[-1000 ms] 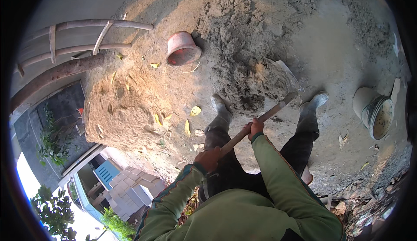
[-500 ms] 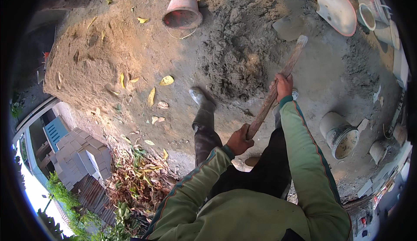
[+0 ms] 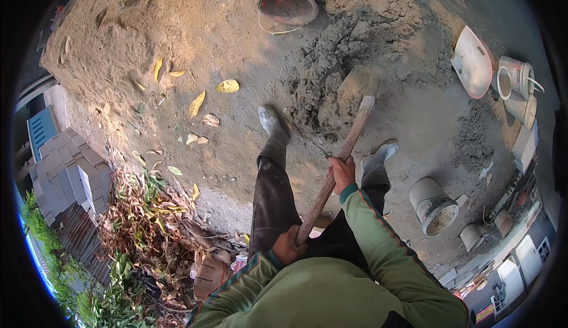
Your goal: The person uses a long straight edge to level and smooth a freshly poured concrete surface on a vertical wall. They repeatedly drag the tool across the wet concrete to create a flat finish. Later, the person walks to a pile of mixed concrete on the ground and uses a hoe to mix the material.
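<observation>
Both my hands grip the worn wooden handle of a hoe (image 3: 335, 171), which slants from my waist up to the wet grey mortar pile (image 3: 322, 85). My right hand (image 3: 342, 173) is wrapped round the middle of the handle. Close to my body, my left hand (image 3: 289, 245) is closed round its lower end. The mud-coated blade (image 3: 357, 84) rests against the pile's near right part, its edge partly hidden in the mix. My boots stand on either side of the handle, the left boot (image 3: 271, 120) beside the pile.
A tipped reddish bucket (image 3: 288, 1) lies beyond the pile. To the right are a white-grey pan (image 3: 473, 65), several small buckets and a larger pail (image 3: 435, 207). Sand (image 3: 118, 50) spreads at left; dry leaves (image 3: 148, 221) and stacked blocks (image 3: 74, 171) are nearer.
The hoe blade has come nearer, from the pile's far right side into its near part. Both hands have drawn back toward my body, still on the handle. The view has shifted too.
</observation>
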### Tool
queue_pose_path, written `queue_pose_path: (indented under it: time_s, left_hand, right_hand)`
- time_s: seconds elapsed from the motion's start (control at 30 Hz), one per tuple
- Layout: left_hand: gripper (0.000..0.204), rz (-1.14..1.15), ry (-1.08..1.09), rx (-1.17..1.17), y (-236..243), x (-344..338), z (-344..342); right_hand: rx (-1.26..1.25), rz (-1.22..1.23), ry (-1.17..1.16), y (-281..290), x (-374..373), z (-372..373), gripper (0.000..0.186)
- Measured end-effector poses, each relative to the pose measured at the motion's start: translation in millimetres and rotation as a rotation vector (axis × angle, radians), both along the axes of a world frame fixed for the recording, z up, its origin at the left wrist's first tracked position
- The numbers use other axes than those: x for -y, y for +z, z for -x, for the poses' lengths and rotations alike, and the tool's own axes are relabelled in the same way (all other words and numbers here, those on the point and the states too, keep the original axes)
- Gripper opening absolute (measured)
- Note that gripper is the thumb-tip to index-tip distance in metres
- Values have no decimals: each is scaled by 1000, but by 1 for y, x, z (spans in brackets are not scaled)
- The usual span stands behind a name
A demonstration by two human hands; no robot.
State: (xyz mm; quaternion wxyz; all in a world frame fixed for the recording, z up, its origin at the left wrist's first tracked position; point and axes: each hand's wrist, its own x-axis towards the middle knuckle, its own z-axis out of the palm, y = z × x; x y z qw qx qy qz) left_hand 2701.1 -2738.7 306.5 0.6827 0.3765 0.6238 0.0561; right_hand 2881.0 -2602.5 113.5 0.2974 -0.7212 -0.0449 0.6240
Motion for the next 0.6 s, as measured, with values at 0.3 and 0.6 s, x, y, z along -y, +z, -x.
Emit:
queue_pose_path:
  time_s: [0.3, 0.6]
  left_hand:
    - [38, 106, 377, 216, -92, -49, -132]
    - [44, 717, 539, 305, -12, -35, -241]
  right_hand:
    - [176, -172, 272, 6, -149, -66, 23]
    - [-109, 203, 401, -68, 17, -161, 14]
